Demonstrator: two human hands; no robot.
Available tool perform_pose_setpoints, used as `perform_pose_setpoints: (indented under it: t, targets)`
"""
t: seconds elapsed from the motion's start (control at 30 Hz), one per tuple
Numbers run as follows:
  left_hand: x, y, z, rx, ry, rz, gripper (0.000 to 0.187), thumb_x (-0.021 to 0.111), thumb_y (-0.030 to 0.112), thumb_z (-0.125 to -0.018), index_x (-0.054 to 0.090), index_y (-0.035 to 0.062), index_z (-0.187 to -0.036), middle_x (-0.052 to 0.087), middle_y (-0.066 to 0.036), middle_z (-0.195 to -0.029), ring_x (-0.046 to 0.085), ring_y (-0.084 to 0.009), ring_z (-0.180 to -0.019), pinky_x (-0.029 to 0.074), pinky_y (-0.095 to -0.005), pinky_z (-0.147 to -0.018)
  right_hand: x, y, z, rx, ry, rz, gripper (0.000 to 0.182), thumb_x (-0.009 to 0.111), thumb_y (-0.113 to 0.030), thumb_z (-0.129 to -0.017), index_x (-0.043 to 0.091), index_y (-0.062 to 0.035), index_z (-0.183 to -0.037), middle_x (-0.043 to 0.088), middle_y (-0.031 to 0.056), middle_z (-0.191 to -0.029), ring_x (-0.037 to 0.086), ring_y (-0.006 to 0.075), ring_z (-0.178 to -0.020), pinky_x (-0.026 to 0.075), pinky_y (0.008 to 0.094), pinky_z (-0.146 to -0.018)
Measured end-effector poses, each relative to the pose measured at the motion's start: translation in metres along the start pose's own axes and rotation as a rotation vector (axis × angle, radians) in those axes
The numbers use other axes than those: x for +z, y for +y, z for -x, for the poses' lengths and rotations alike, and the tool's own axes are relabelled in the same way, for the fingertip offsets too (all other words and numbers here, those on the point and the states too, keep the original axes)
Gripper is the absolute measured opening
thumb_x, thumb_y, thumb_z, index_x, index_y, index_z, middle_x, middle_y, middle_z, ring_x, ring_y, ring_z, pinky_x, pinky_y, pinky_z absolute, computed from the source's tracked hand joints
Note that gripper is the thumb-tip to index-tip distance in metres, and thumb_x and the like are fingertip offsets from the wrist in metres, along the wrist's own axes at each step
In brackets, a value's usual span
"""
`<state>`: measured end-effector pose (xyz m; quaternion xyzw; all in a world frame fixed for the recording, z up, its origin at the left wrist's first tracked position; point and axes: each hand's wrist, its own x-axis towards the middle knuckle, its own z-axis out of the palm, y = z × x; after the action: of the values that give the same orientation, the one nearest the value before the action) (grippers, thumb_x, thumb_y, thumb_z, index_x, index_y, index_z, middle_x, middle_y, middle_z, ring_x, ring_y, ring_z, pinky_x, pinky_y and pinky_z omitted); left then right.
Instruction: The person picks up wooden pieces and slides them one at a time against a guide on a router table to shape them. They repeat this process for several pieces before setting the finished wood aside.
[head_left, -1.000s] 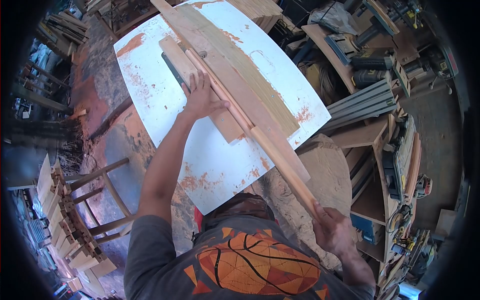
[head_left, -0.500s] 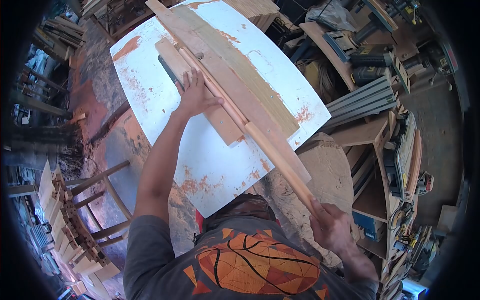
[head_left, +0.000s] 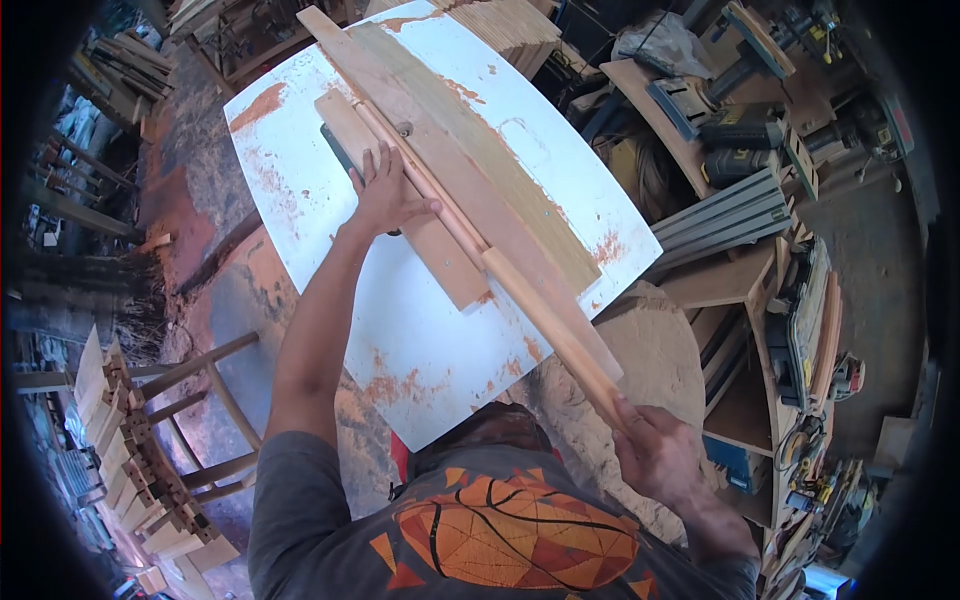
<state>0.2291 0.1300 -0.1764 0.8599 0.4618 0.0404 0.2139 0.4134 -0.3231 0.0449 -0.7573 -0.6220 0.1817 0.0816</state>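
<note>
A long wooden stick [head_left: 550, 335], thick at my end and slimmer farther up, lies along a wooden fence board [head_left: 480, 190] on a white tabletop [head_left: 400, 330]. My right hand [head_left: 655, 450] is closed around the stick's near end, beyond the table's edge. Fingers spread, my left hand [head_left: 383, 195] rests across a flat wooden block [head_left: 445, 255] and reaches the slim part of the stick. That slim part runs between block and fence board. Beside a small dark round spot [head_left: 404, 129] in the fence board, the stick's far end lies close to the block.
Reddish sawdust [head_left: 395, 385] is scattered on the tabletop. A cut log [head_left: 650, 350] stands near my right hand. Shelves [head_left: 745, 280] with tools and grey bars [head_left: 720, 220] are at right. Stacked wooden pieces [head_left: 140, 470] and a wooden frame [head_left: 215, 410] stand at left.
The stick has slid slightly up and left along the fence board, with my right hand still around it. My left hand stays spread over the block. The view has shifted a little.
</note>
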Motion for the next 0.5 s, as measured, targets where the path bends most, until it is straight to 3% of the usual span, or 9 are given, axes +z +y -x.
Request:
perform_pose_setpoints:
  t: [0.13, 0.5]
  targets:
    - [-0.004, -0.009, -0.005, 0.012, 0.011, 0.015, 0.151, 0.068, 0.089, -0.058, 0.008, -0.0082, -0.156, 0.001, -0.03, -0.164, -0.007, -0.0494, -0.151, -0.004, -0.0667, -0.117, 0.003, -0.001, -0.008, 0.018, -0.014, -0.001, 0.055, 0.071, -0.01, -0.081, 0.061, -0.0083, -0.135, 0.069, 0.0153, -0.096, 0.069, 0.0323, -0.081, 0.056, 0.0438, -0.066]
    - [-0.012, -0.026, -0.026, 0.0, -0.001, -0.018, 0.151, 0.069, 0.089, -0.058, 0.006, -0.0076, -0.157, 0.002, -0.029, -0.164, -0.006, -0.0498, -0.151, -0.003, -0.067, -0.117, 0.002, -0.011, -0.033, 0.007, -0.012, -0.001, 0.055, 0.071, -0.01, -0.081, 0.061, -0.0077, -0.135, 0.069, 0.0151, -0.096, 0.069, 0.0327, -0.081, 0.056, 0.0439, -0.066]
